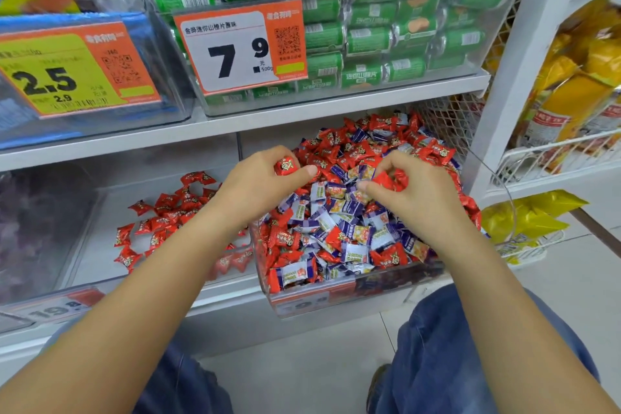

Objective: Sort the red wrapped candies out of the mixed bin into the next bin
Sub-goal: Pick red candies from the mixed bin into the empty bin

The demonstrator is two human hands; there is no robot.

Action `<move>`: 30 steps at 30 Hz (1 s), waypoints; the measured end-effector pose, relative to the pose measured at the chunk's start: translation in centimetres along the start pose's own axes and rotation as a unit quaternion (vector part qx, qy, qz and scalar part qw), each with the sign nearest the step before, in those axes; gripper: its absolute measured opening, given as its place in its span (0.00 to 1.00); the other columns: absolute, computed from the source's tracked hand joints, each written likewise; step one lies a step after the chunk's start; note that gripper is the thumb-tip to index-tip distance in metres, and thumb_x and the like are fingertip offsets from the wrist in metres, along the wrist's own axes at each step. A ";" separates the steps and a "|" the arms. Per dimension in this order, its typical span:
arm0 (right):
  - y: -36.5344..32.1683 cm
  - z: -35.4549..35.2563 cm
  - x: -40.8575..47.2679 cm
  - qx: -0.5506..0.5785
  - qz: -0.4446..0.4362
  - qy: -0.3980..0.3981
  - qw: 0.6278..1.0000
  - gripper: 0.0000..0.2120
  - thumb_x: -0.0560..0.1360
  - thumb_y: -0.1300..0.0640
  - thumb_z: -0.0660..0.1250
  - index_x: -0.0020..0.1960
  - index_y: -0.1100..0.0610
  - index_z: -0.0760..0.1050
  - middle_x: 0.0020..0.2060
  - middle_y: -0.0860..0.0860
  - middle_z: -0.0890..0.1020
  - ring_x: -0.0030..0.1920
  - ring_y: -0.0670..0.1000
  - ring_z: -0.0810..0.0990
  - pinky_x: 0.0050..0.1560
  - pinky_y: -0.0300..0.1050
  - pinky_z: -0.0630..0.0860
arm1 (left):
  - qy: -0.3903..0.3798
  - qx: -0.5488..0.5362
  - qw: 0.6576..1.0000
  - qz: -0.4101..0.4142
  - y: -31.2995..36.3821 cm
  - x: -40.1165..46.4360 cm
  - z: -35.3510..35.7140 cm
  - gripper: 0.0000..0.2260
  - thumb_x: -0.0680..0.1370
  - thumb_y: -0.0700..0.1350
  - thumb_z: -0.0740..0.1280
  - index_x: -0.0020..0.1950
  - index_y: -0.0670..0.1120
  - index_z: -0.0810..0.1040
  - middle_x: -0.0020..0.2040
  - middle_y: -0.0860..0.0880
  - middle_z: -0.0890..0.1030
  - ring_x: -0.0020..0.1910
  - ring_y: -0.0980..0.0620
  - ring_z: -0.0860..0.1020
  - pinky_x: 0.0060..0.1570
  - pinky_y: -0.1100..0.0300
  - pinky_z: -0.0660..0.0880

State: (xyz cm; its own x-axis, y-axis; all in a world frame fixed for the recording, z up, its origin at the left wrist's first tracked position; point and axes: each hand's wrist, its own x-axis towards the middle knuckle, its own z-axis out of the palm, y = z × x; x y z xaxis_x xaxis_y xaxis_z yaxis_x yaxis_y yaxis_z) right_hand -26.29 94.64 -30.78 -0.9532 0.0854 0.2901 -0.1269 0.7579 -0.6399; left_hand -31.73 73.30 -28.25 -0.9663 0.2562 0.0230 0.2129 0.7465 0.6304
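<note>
Shelf: white, spans the frame's middle; above it a clear box of green packets with a 7.9 price tag.
Mixed bin: clear, centre right, heaped with red and purple-white candies.
Next bin: clear, lower left of centre, just beside the mixed bin; loose red candies lie on its floor.
Left hand: over the mixed bin's left edge, grip pinching one red candy between thumb and fingers.
Right hand: over the pile's centre, grip apparently closed on a second red candy, partly hidden.
</note>
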 end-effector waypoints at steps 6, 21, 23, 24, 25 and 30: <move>0.2 1.3 -1.8 0.037 -0.004 -0.127 0.991 0.05 0.73 0.50 0.70 0.47 0.44 0.76 0.33 0.49 0.80 0.24 0.44 0.68 0.29 0.39 0.66 | -0.053 -0.178 0.981 -0.055 -0.2 0.1 0.0 0.12 0.75 0.57 0.67 0.51 0.51 0.77 0.43 0.49 0.75 0.36 0.53 0.71 0.32 0.63 0.70; -0.6 2.7 -2.0 -0.146 -0.075 -0.169 0.972 0.21 0.70 0.33 0.63 0.57 0.44 0.74 0.53 0.44 0.80 0.48 0.48 0.77 0.43 0.44 0.72 | -0.057 0.013 0.996 0.060 -0.1 0.0 0.2 0.06 0.79 0.51 0.63 0.52 0.51 0.73 0.42 0.55 0.74 0.33 0.55 0.73 0.34 0.61 0.68; -0.9 3.0 -2.2 -0.195 -0.085 -0.177 0.961 0.26 0.70 0.30 0.61 0.60 0.46 0.73 0.53 0.46 0.80 0.50 0.50 0.78 0.45 0.45 0.74 | -0.020 0.119 0.988 0.095 -0.3 -0.3 0.2 0.06 0.79 0.53 0.62 0.53 0.52 0.72 0.43 0.53 0.73 0.38 0.53 0.72 0.37 0.57 0.66; -1.1 3.3 -2.3 -0.219 -0.092 -0.178 0.955 0.28 0.70 0.30 0.61 0.61 0.48 0.73 0.53 0.48 0.80 0.50 0.51 0.79 0.45 0.45 0.74 | 0.000 0.152 0.982 0.111 -0.3 -0.4 0.0 0.06 0.79 0.53 0.62 0.53 0.53 0.72 0.43 0.51 0.73 0.39 0.51 0.72 0.39 0.56 0.67; -1.3 3.5 -2.4 -0.237 -0.097 -0.177 0.950 0.28 0.71 0.31 0.61 0.61 0.49 0.73 0.53 0.49 0.80 0.49 0.52 0.79 0.43 0.45 0.73 | 0.006 0.170 0.977 0.126 -0.2 -0.6 -0.3 0.07 0.78 0.54 0.63 0.52 0.53 0.72 0.43 0.51 0.74 0.40 0.50 0.73 0.40 0.55 0.69; -1.9 3.8 -2.5 -0.216 -0.097 -0.181 0.954 0.21 0.72 0.37 0.65 0.57 0.50 0.71 0.53 0.49 0.74 0.40 0.51 0.73 0.38 0.44 0.65 | -0.135 0.367 0.907 0.155 0.9 -1.9 -1.5 0.09 0.74 0.58 0.67 0.48 0.55 0.74 0.47 0.54 0.77 0.48 0.51 0.76 0.38 0.59 0.68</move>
State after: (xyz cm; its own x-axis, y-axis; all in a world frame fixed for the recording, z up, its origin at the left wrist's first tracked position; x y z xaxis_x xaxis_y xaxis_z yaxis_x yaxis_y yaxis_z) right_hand -24.76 90.49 -33.01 -0.9655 -0.2540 0.0579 -0.2605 0.9393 -0.2234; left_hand -29.91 72.56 -26.57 -0.7940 0.5909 -0.1429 0.6031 0.7952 -0.0630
